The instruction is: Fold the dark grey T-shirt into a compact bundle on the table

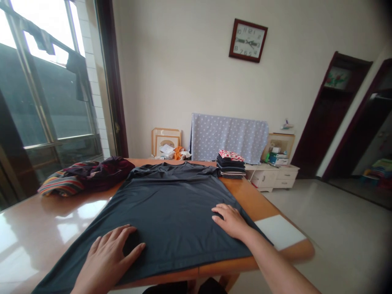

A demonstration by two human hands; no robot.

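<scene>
A dark grey-blue T-shirt [177, 212] lies spread over the wooden table, its collar and sleeves at the far side and its hem along the near edge. My left hand [110, 251] rests on the shirt's near left part, fingers stretched and thumb apart. Over on the right side of the cloth, my right hand [229, 220] lies with its fingers lightly curved and the thumb apart. Neither hand grips the fabric. Small wrinkles run across the shirt near the collar.
A stack of folded clothes [231, 165] stands at the table's far right. Crumpled striped and dark clothes [88, 175] lie at the far left. A white flat board or sheet [281, 232] is on the right corner of the wooden table [254, 196]. Behind stands a low white cabinet [271, 178].
</scene>
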